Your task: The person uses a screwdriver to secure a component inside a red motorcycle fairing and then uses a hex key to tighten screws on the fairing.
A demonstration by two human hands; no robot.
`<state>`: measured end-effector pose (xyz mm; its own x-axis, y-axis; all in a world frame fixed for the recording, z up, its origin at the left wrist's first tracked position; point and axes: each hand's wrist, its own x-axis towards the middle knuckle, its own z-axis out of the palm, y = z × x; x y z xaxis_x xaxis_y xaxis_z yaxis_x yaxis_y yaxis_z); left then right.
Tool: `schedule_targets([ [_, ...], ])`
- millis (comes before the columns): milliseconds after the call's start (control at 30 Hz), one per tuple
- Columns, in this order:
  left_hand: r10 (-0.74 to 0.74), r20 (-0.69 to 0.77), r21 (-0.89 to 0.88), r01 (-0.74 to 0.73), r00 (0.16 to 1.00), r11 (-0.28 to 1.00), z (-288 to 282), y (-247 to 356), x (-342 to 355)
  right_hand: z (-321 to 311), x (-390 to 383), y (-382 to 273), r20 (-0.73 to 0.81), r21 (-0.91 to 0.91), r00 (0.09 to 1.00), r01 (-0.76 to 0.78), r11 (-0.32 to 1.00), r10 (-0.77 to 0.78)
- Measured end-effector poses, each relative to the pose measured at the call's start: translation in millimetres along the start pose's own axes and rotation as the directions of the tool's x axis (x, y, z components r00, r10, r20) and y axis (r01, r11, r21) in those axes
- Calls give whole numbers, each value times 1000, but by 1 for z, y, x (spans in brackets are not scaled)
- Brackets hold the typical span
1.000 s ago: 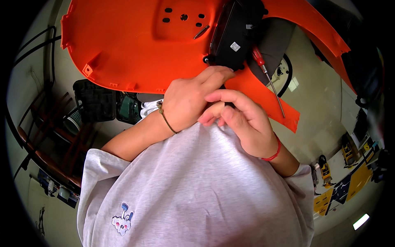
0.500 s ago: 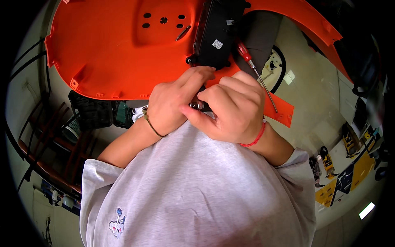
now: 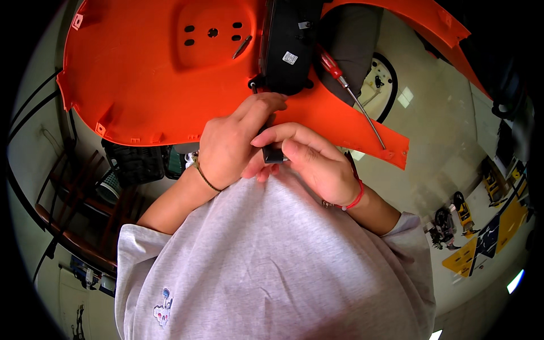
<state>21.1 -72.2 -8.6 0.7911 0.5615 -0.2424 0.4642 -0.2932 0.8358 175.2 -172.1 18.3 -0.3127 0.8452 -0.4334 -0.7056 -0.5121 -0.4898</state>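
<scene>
A large orange plastic shell [image 3: 153,73] fills the upper view, with a black box-shaped module [image 3: 289,48] mounted on it. My left hand [image 3: 229,144] and my right hand [image 3: 314,158] meet just below that module, both pinching a small black part [image 3: 273,154] held against my grey shirt. The left fingers reach up toward the module's lower edge. A red-handled screwdriver [image 3: 345,85] lies on the shell to the right of the module, untouched.
A loose screw [image 3: 242,46] rests on the shell near a cluster of holes. A black crate [image 3: 136,164] and wooden frame [image 3: 73,209] sit at lower left. A round white disc [image 3: 381,85] lies beyond the shell; yellow and black tools [image 3: 470,226] are on the floor, right.
The orange shell and module have shifted left and down in view. My hands stayed together; the small black part now shows between my fingers.
</scene>
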Motion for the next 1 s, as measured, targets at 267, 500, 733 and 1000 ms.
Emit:
schedule_targets([
  [267, -172, 75, -417, 187, 982, 889, -19, 6, 5, 4, 25, 2, 166, -904, 783, 364, 226, -599],
  [500, -301, 149, -778, 300, 942, 553, -33, -4, 8, 1, 25, -4, 378, -828, 454, 556, -75, -807],
  [733, -378, 213, -918, 317, 901, 239, -42, -2, 16, -33, -17, -33, 12, -795, 589, 495, 350, -808],
  [1000, -398, 318, -898, 408, 861, 166, -48, 4, 27, -78, -40, -46, -541, -142, 600, 626, 767, -589],
])
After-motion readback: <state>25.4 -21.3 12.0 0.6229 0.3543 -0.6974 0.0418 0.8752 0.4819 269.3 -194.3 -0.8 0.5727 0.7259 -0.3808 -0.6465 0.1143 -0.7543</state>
